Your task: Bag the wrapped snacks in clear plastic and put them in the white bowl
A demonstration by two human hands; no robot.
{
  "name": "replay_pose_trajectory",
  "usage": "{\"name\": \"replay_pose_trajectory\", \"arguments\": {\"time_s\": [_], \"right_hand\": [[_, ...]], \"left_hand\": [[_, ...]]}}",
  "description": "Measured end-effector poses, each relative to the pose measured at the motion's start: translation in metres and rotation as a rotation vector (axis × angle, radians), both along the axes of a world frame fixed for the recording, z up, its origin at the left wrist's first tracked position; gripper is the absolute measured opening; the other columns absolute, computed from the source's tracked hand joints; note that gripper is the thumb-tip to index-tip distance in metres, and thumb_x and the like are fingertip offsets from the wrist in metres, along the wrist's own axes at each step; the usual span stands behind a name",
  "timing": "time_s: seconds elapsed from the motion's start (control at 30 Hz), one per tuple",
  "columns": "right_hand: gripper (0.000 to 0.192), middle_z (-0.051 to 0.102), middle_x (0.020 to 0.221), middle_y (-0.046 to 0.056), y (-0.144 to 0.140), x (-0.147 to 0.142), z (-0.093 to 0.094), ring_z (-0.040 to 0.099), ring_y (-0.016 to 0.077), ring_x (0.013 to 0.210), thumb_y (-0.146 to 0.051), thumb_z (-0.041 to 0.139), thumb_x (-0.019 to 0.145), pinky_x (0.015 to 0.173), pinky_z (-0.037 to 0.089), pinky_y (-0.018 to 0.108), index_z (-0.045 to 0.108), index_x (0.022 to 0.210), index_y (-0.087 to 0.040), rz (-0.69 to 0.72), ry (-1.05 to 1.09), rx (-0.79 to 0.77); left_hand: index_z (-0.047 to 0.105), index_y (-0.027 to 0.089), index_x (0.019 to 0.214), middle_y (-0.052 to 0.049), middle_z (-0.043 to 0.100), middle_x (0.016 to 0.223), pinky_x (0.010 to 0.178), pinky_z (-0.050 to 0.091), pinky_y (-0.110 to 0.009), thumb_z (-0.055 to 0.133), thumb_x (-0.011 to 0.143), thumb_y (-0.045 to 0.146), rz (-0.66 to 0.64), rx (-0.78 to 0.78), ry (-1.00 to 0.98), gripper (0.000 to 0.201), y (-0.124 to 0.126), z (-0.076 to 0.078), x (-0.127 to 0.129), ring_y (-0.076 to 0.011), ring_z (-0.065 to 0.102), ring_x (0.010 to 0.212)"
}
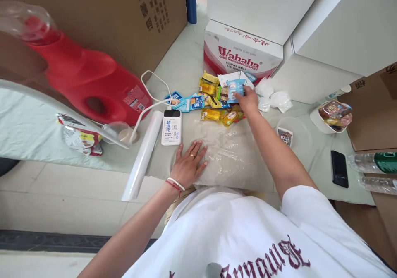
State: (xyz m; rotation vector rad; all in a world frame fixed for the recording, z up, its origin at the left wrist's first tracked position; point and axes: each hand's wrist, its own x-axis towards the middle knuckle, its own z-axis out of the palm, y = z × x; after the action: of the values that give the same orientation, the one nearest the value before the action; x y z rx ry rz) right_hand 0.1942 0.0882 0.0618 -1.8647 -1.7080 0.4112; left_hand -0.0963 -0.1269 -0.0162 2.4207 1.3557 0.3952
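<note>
Flat on a clear plastic bag (235, 162), fingers spread, rests my left hand (190, 162). My right hand (249, 100) reaches to the back of the table and pinches a light-blue snack packet (235, 91) between thumb and fingers. Around that packet lies a pile of wrapped snacks: yellow packets (209, 84) behind and to the left, more yellow wrappers (212, 114) in front, and blue packets (197, 101) on the left side. Part of the pile is hidden under my right hand.
A white power bank (171, 129) with a cable and a plastic film roll (144, 158) lie left. A big red jug (96, 79) stands beyond. Behind is a Wahaha carton (242, 50). A white snack bowl (328, 121), a phone (339, 168) and bottles (372, 162) are at right.
</note>
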Motion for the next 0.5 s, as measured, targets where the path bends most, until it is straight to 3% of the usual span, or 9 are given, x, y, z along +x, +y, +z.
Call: {"name": "replay_pose_trajectory", "arguments": {"time_s": [0.1, 0.2, 0.27, 0.37, 0.43, 0.5], "right_hand": [[0.043, 0.074, 0.110, 0.007, -0.040, 0.025, 0.024, 0.065, 0.0262, 0.104, -0.048, 0.065, 0.093, 0.096, 0.051, 0.042, 0.071, 0.122, -0.017, 0.053, 0.176, 0.016], [0.031, 0.075, 0.101, 0.004, -0.091, 0.036, 0.045, 0.066, 0.0237, 0.094, -0.042, 0.074, 0.086, 0.093, 0.052, 0.041, 0.079, 0.108, -0.021, 0.313, 0.292, -0.137], [0.021, 0.076, 0.094, 0.003, -0.118, 0.032, 0.048, 0.067, 0.0229, 0.092, -0.037, 0.074, 0.085, 0.095, 0.051, 0.042, 0.082, 0.100, -0.024, 0.528, 0.276, -0.232], [0.019, 0.077, 0.096, 0.002, -0.142, 0.016, 0.028, 0.067, 0.0230, 0.097, -0.031, 0.068, 0.089, 0.100, 0.049, 0.042, 0.082, 0.101, -0.027, 0.721, 0.212, -0.300], [0.022, 0.078, 0.103, 0.003, -0.148, 0.004, 0.005, 0.066, 0.0239, 0.104, -0.028, 0.064, 0.091, 0.104, 0.047, 0.043, 0.081, 0.106, -0.027, 0.732, 0.169, -0.330], [0.024, 0.077, 0.107, 0.006, -0.151, -0.005, -0.017, 0.064, 0.0267, 0.109, -0.026, 0.062, 0.093, 0.105, 0.046, 0.046, 0.080, 0.109, -0.026, 0.653, 0.074, -0.348]], "left_hand": [[0.041, 0.028, 0.161, -0.016, 0.035, 0.169, 0.127, 0.008, -0.070, 0.044, 0.104, 0.045, -0.002, -0.012, -0.002, 0.060, -0.001, 0.000, 0.002, -0.0355, 0.034, 0.158], [0.040, 0.026, 0.162, -0.016, 0.034, 0.170, 0.126, 0.006, -0.071, 0.042, 0.105, 0.046, 0.000, -0.024, 0.001, 0.061, -0.001, 0.000, 0.003, -0.0350, 0.032, 0.159], [0.039, 0.026, 0.162, -0.016, 0.033, 0.170, 0.127, 0.005, -0.070, 0.041, 0.105, 0.046, 0.004, -0.029, 0.004, 0.061, -0.001, 0.001, 0.004, -0.0347, 0.031, 0.159], [0.039, 0.028, 0.162, -0.015, 0.034, 0.170, 0.127, 0.003, -0.069, 0.042, 0.105, 0.046, 0.008, -0.029, 0.010, 0.060, 0.000, 0.002, 0.005, -0.0344, 0.032, 0.159], [0.040, 0.029, 0.162, -0.014, 0.034, 0.170, 0.127, 0.004, -0.069, 0.042, 0.105, 0.046, 0.009, -0.028, 0.014, 0.060, 0.001, 0.002, 0.006, -0.0345, 0.032, 0.158], [0.041, 0.028, 0.161, -0.015, 0.032, 0.171, 0.128, 0.007, -0.068, 0.042, 0.104, 0.046, 0.021, -0.025, 0.006, 0.060, 0.001, 0.001, 0.005, -0.0349, 0.032, 0.158]]}}
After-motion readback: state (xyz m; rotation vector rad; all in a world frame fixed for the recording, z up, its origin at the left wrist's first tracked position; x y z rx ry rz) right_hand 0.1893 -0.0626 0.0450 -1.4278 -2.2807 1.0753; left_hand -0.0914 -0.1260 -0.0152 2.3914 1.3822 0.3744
